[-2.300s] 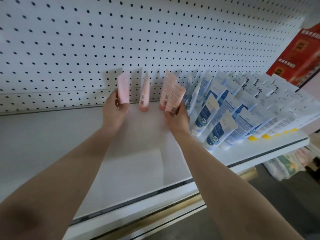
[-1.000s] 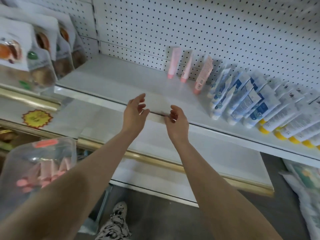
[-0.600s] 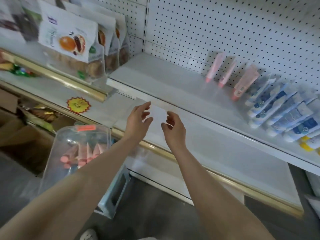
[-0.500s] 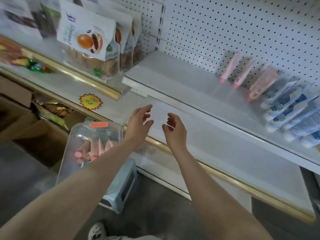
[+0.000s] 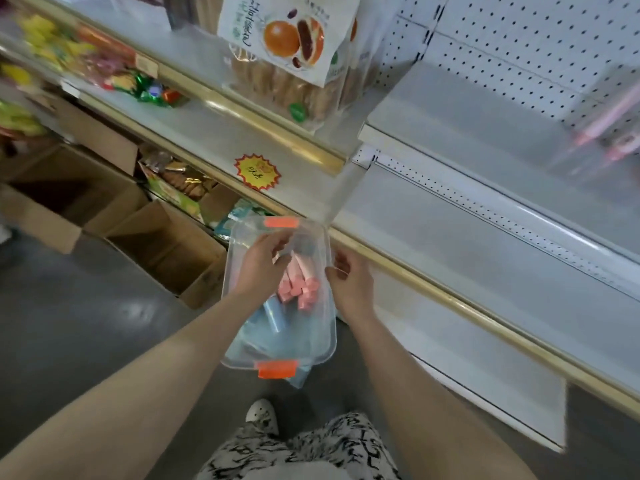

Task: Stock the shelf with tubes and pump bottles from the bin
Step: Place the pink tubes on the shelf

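- The clear bin [image 5: 330, 344] was seen low in front of the person, below the shelf [image 5: 485, 140] to be stocked.
- A cluster of pink tubes [image 5: 302, 284] was found in the bin's middle. Their long axes ran roughly along the bin's length, with caps towards the person and flat crimped ends pointing away.
- The left hand [image 5: 259, 268] was reached into the bin, its fingers bent down over the crimped ends. Whether a tube was already pinched could not be told.
- The right hand [image 5: 350, 283] was held just outside the bin's right wall, fingers loosely curled with nothing in them. Contact with the rim could not be confirmed.
- The left hand was judged the nearer, directly above the tubes, so a pick from the crimped ends was favoured.
- Pale blue items [image 5: 273, 322] lay nearer the person.
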Action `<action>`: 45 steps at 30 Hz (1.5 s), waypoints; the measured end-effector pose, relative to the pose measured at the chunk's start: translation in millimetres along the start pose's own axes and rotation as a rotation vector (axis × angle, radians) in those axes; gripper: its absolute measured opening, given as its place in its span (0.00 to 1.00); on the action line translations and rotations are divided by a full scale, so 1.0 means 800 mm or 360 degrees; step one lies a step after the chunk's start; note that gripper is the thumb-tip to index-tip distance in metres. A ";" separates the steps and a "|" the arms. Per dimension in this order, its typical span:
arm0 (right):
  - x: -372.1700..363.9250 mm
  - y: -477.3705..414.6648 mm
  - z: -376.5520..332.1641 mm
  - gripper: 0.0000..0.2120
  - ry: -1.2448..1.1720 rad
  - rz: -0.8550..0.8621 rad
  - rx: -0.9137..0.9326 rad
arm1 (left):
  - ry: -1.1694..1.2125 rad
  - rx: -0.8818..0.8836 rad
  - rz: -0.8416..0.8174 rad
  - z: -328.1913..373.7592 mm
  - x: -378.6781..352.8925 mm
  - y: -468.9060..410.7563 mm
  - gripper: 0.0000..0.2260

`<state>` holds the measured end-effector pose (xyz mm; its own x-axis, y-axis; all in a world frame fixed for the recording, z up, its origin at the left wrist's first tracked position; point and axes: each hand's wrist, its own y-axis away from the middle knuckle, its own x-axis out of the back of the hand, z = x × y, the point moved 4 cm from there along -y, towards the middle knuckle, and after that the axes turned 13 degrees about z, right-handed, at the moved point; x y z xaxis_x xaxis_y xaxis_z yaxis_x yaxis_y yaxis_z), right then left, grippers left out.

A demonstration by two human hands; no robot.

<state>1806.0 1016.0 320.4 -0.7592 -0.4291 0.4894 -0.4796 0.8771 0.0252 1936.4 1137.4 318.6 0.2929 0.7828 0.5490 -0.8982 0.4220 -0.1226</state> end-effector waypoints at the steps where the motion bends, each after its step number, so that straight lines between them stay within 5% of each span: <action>1: -0.009 0.004 0.006 0.18 0.0024 -0.0025 -0.0029 | -0.0007 0.0048 -0.0021 -0.015 0.002 0.001 0.21; 17: -0.126 -0.007 0.111 0.15 0.0421 -0.0383 -0.0061 | -0.0097 0.0558 -0.0137 -0.168 -0.035 0.032 0.19; 29: -0.246 -0.111 0.207 0.20 0.0838 -0.0519 0.0257 | -0.0683 -0.0073 -0.0224 -0.270 -0.157 -0.049 0.23; 37: -0.304 -0.152 0.246 0.26 0.1242 -0.0714 0.0257 | -0.1091 0.0113 -0.0461 -0.324 -0.192 -0.095 0.35; 45: -0.328 -0.162 0.269 0.31 0.1536 -0.0695 0.0332 | -0.1633 -0.0046 -0.0510 -0.332 -0.209 -0.099 0.24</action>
<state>1972.6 968.4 1.3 0.1193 -0.2648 0.9569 -0.7594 0.5965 0.2597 2045.5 1094.2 17.0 0.0864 -0.1182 0.9892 -0.8163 0.5608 0.1383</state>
